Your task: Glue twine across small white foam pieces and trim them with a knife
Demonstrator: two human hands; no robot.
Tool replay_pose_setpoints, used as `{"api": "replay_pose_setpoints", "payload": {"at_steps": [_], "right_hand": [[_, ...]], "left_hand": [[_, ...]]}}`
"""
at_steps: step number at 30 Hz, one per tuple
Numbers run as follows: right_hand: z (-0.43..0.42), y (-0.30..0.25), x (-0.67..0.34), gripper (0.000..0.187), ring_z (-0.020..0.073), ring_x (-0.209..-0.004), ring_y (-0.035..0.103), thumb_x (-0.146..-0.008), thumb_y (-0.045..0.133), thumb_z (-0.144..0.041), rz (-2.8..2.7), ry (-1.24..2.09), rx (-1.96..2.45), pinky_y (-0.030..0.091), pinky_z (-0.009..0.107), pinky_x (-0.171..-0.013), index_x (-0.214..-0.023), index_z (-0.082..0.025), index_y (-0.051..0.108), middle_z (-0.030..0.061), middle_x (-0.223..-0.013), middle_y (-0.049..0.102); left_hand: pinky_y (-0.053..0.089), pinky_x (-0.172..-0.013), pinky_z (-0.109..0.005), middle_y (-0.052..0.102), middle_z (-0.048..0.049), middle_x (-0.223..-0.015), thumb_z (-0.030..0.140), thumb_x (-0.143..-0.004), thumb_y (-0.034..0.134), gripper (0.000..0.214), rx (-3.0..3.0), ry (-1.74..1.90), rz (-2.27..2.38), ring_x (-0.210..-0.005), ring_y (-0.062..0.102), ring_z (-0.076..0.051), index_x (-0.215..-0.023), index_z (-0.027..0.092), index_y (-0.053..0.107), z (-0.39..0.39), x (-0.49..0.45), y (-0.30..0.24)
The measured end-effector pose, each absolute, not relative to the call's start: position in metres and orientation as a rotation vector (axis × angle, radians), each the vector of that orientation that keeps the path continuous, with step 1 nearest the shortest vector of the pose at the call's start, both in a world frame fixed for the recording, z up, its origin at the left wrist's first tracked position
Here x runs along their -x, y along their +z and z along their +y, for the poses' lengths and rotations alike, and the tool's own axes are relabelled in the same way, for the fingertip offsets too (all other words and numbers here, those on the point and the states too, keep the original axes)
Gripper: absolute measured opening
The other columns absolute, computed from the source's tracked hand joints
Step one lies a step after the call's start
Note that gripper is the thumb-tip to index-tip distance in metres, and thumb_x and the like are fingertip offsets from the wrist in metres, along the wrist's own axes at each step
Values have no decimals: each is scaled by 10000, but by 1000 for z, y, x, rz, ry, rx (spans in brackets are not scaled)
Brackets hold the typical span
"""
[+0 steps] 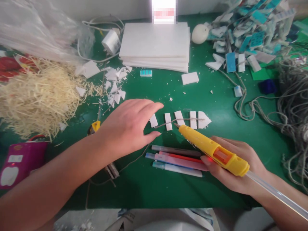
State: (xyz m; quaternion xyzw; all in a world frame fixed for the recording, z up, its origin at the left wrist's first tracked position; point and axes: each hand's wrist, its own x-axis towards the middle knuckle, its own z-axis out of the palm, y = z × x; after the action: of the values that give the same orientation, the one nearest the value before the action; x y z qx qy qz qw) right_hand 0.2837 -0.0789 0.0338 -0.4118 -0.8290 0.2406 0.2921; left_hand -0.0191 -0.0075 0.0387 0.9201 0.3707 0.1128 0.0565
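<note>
My right hand (253, 171) is wrapped round a yellow glue gun (202, 141), with a clear glue stick (276, 186) running out of its back end. The gun's metal nozzle hovers by a small white foam piece (179, 117) in the middle of a row. A thin grey cord (172, 121) runs across this row, which ends at the right in a pointed foam piece (203, 120). My left hand (130, 126) hovers with thumb and fingers apart around the leftmost foam piece (153, 121); I cannot see it gripping anything.
Several markers (178, 168) lie below the row. White foam sheets (154, 40) are stacked at the back. Shredded straw (45, 93) and a magenta box (21, 163) occupy the left. Foam scraps (255, 35) and tangled grey cord (293, 106) fill the right.
</note>
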Motion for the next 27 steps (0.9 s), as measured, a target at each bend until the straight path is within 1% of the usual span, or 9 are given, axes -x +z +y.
{"api": "replay_pose_setpoints", "payload": {"at_steps": [2, 5, 8, 10, 12, 14, 18, 20, 27], "right_hand": [[-75, 38, -283, 193, 91, -441, 442, -1006, 559, -143, -2275, 667, 1075, 371, 220, -413, -951, -293, 451, -86, -678, 494], [-71, 42, -282, 196, 84, -435, 471, -1015, 539, -140, -2307, 662, 1071, 384, 205, -410, -941, -296, 446, -90, -673, 501], [-70, 43, -280, 194, 76, -438, 490, -1026, 533, -139, -2307, 652, 1076, 397, 189, -420, -938, -294, 457, -90, -677, 521], [-71, 43, -280, 192, 73, -444, 504, -1030, 536, -140, -2309, 647, 1081, 408, 179, -430, -937, -292, 463, -90, -679, 532], [-71, 44, -281, 176, 73, -448, 508, -1036, 535, -154, -2304, 625, 1086, 418, 178, -438, -943, -289, 470, -88, -681, 541], [-71, 44, -281, 166, 73, -449, 508, -1039, 538, -162, -2314, 623, 1083, 422, 178, -441, -946, -285, 476, -87, -679, 543], [-72, 44, -282, 154, 75, -450, 507, -1038, 537, -162, -2318, 631, 1073, 425, 180, -441, -954, -280, 486, -88, -677, 530], [-72, 44, -282, 152, 75, -447, 499, -1039, 532, -159, -2307, 615, 1078, 421, 181, -439, -959, -279, 484, -89, -675, 522], [-72, 45, -281, 182, 72, -440, 477, -1039, 532, -143, -2329, 610, 1073, 395, 185, -431, -940, -281, 463, -92, -670, 515]], "left_hand": [[634, -1070, -474, 786, -204, -1344, 293, -1037, 700, 504, -2827, 312, 1185, -1246, 767, -350, -1475, 57, 617, -10, 25, 39], [654, -1000, -444, 797, -188, -1282, 292, -1060, 671, 451, -2850, 331, 1188, -1161, 784, -331, -1444, 58, 636, -12, 27, 34], [660, -962, -445, 801, -186, -1221, 277, -1085, 632, 389, -2870, 409, 1144, -1109, 786, -326, -1394, 43, 659, -12, 21, 30], [664, -944, -440, 803, -176, -1166, 249, -1090, 606, 305, -2867, 465, 1090, -1074, 789, -315, -1307, 53, 692, -12, 16, 28], [670, -912, -434, 802, -165, -1105, 215, -1083, 585, 212, -2863, 510, 1039, -1022, 792, -305, -1169, 76, 720, -12, 12, 29], [679, -894, -445, 798, -175, -1080, 198, -1074, 576, 182, -2865, 534, 1020, -993, 795, -310, -1038, 94, 721, -13, 9, 29], [694, -956, -481, 784, -225, -1176, 206, -1074, 586, 219, -2882, 567, 1013, -1106, 796, -345, -913, 112, 700, -15, 6, 27], [696, -983, -474, 783, -211, -1195, 176, -1068, 595, 200, -2898, 590, 978, -1144, 792, -339, -906, 121, 700, -16, 5, 26], [694, -1008, -402, 809, -175, -1155, 65, -1048, 583, 204, -3029, 671, 842, -1137, 802, -301, -911, 107, 727, -15, -1, 22]]}}
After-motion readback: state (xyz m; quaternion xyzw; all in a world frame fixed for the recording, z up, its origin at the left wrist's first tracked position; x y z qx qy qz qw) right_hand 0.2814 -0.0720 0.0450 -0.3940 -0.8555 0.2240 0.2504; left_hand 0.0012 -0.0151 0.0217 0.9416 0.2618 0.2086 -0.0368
